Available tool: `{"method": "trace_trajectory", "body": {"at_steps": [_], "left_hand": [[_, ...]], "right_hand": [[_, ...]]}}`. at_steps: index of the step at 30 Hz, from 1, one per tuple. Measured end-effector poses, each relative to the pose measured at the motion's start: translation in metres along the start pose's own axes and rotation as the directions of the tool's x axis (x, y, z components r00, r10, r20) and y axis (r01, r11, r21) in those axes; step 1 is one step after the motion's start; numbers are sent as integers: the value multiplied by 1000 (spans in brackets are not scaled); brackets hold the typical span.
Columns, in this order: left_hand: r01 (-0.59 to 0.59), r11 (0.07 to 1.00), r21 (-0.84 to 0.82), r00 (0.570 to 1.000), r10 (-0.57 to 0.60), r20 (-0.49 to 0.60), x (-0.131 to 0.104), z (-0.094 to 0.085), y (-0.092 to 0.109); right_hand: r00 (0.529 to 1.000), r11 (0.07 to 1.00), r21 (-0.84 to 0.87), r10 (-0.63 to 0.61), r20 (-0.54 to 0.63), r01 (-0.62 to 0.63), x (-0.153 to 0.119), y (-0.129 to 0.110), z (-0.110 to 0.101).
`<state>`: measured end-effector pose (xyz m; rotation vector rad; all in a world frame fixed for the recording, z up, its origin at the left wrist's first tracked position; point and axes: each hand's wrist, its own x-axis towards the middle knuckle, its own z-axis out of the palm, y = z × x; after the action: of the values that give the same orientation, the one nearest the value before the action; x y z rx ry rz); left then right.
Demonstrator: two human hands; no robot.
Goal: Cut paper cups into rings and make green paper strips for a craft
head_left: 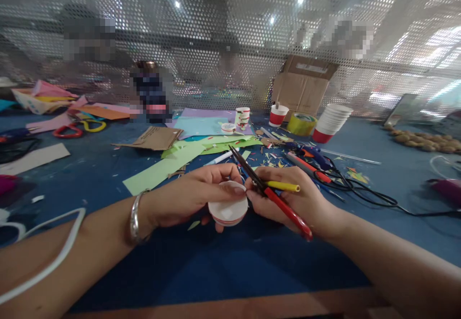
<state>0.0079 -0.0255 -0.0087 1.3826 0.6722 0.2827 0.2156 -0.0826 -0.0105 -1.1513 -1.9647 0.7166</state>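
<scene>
My left hand (201, 191), with a silver bracelet at its wrist, is closed on a small white disc-like piece (228, 208) with a red line round its edge. It looks like a cut-down paper cup. My right hand (284, 196) is closed round a pair of scissors (257, 180) with dark blades and red and yellow handles. The blades point up and away to the left. My right fingertips are close to the edge of the cup piece; whether they touch it I cannot tell. Beyond my hands lie a white marker (219, 157) and scattered paper scraps (273, 159).
Behind are green paper (165, 167), cardboard (158, 138), a decorated cup (242, 116), a red-and-white cup (278, 115), yellow tape (301, 124) and stacked cups (330, 123). A blue glue gun (315, 155) trails a black cable on the right. Red-and-yellow-handled scissors (68, 130) lie left. A perforated metal screen (201, 35) stands behind.
</scene>
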Motion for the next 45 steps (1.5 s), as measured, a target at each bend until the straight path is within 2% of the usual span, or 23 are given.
{"method": "trace_trajectory", "body": {"at_steps": [8,16,19,22,26,29,34,37,39,42,45], "left_hand": [[18,987,-161,1000,-17,10,-1,3,3],[-96,986,-140,993,86,-79,2,1,-4],[-123,988,-94,987,112,-111,0,-4,2],[-165,986,-24,979,161,-123,-3,-7,8],[-215,973,84,974,220,-55,-2,-6,9],[-244,960,136,967,252,-47,0,-7,7],[-244,962,125,964,255,-74,1,-11,5],[-217,966,143,965,234,-115,1,-10,5],[-188,959,214,964,222,-146,1,-7,6],[-172,921,349,953,245,-178,0,-4,9],[-185,893,410,948,272,-166,0,0,12]], "right_hand": [[996,999,-9,-49,-68,49,-2,-1,4],[995,996,-62,-74,-74,69,-5,2,2],[996,999,-44,-31,-81,28,-4,0,-2],[989,997,-59,32,-141,-41,0,3,-10],[978,981,-189,12,-207,-51,7,16,-18],[973,969,-244,-26,-230,-31,10,23,-21],[971,977,-205,14,-238,-64,8,16,-18],[976,992,-109,37,-214,-62,5,8,-17],[983,998,-50,24,-184,-33,3,4,-16],[990,998,-65,-15,-143,6,2,1,-14],[995,994,-104,-24,-95,14,3,4,-10]]}}
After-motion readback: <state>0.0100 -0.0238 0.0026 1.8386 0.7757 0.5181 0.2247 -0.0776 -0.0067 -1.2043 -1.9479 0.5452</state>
